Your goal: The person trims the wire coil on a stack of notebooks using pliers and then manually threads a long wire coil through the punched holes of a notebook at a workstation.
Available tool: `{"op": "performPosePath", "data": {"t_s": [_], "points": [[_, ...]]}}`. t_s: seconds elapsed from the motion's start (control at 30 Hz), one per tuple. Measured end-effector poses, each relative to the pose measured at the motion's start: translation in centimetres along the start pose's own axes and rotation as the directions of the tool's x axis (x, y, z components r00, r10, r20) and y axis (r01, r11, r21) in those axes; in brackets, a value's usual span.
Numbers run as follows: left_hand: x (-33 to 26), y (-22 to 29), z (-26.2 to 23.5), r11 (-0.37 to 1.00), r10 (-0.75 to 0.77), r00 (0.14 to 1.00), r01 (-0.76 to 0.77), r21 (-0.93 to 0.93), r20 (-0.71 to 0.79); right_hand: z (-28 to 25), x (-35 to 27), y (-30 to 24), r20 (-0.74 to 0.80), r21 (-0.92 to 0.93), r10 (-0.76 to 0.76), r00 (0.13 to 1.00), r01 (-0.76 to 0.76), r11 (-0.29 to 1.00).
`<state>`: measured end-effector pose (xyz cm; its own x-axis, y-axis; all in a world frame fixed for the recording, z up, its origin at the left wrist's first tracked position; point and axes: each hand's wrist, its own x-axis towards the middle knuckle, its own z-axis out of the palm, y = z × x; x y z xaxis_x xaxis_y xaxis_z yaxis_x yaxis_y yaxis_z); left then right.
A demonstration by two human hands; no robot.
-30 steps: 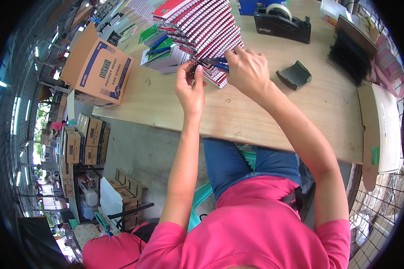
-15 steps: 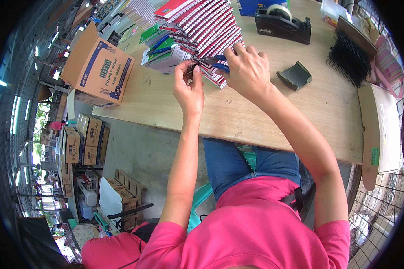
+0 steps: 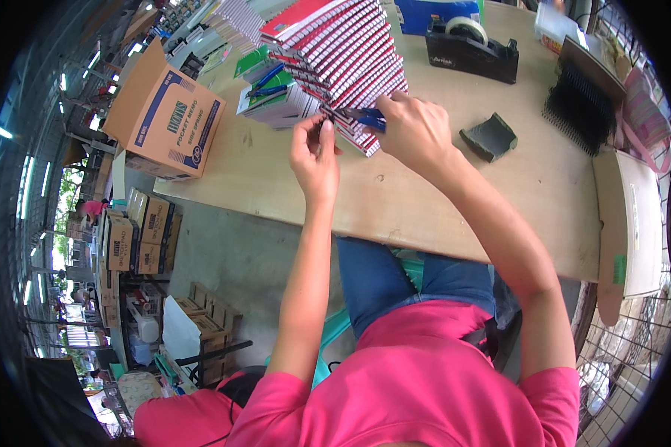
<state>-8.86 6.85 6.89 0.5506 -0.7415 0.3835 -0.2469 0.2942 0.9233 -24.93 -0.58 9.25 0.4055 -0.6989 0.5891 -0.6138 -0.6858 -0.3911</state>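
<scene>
A tall, leaning stack of spiral-bound notebooks (image 3: 354, 63) with red covers and white page edges stands on the table in front of me. My right hand (image 3: 419, 132) is closed around blue-handled pliers (image 3: 369, 118), whose jaws reach left to the near side of the stack. At that spot my left hand (image 3: 314, 160) pinches thumb and fingers together by the jaw tips. Something small and dark shows at its fingertips, too hidden to name. Left of the stack, another pair of blue-handled pliers (image 3: 267, 91) lies on green-covered notebooks (image 3: 283, 108).
An opened cardboard box (image 3: 173, 123) stands at the table's left edge. Behind and to the right are a black tape dispenser (image 3: 471, 58), a dark curved piece (image 3: 489, 137) and a bundle of black binding coils (image 3: 583, 104). A long pale box (image 3: 637, 223) sits at the right edge.
My right hand and the pliers have come slightly nearer to me and lower along the stack. My left hand stays pinched close by. The whole view has shifted a little.
</scene>
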Motion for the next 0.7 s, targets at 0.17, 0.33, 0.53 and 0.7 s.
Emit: {"op": "performPosePath", "data": {"t_s": [0.17,0.33,0.53,0.7], "points": [[-3.5,1.2,1.2,0.571,-0.471,0.787,0.616,-0.543,0.397,-6.1,-2.9,4.6,0.074,0.395,0.322,0.944,-0.324,0.860],[5.2,3.1,17.4,0.481,-0.364,0.714,0.694,-0.535,0.599,-9.9,-7.6,11.7,0.307,0.952,0.620,0.722,-0.216,-0.218],[20.5,2.6,26.0,0.660,-0.415,0.852,0.524,-0.538,0.320,-10.6,-8.5,12.2,0.295,0.950,0.587,0.754,-0.164,-0.268],[1.2,3.4,20.3,0.903,0.430,0.784,-0.378,-0.206,0.448,-11.4,-9.1,14.0,0.235,0.970,0.638,0.733,-0.138,-0.199]]}}
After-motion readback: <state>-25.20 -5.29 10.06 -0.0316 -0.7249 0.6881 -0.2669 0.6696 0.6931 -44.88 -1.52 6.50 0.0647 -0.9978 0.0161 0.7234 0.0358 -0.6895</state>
